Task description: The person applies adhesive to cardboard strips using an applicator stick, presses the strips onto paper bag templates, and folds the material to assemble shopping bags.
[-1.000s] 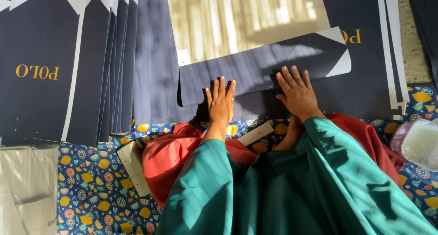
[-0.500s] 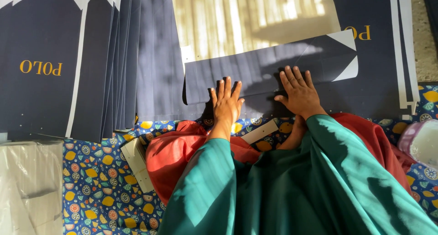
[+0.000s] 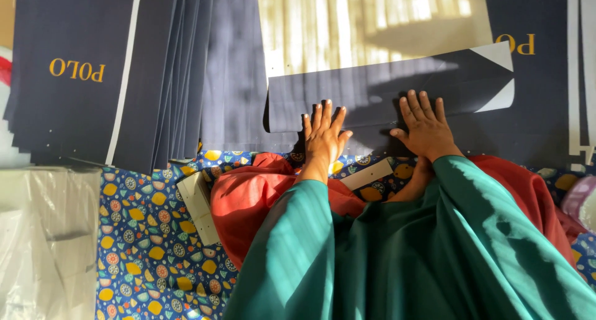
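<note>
Left hand (image 3: 323, 134) flat, palm down, fingers spread, pressing on the lower edge of a folded navy flap (image 3: 391, 90). Right hand (image 3: 426, 126) beside it, also flat and splayed, holding nothing, bearing down on the same flap along its crease. Both wrists bent back, forearms in teal sleeves (image 3: 385, 245) reaching forward from the bottom edge of the view.

Flap belonging to one navy card sheet (image 3: 534, 96) lying open on the patterned mat (image 3: 149, 252), folded over toward the pale inner side (image 3: 366, 22), white corner showing at its right end. Gold lettering near the sheet's upper right corner.

Toward the left edge of the mat, a fanned stack of flat navy sheets (image 3: 112, 78), overlapping; about six edges visible, exact count unclear. One clear plastic bag (image 3: 43, 239) at the lower left corner, contents not discernible. Two small pale card strips on the mat: one (image 3: 200, 205) by the red cloth (image 3: 248, 202), one (image 3: 367, 174) between the wrists. Pinkish translucent object (image 3: 583, 202) at the right edge, kind unclear.
</note>
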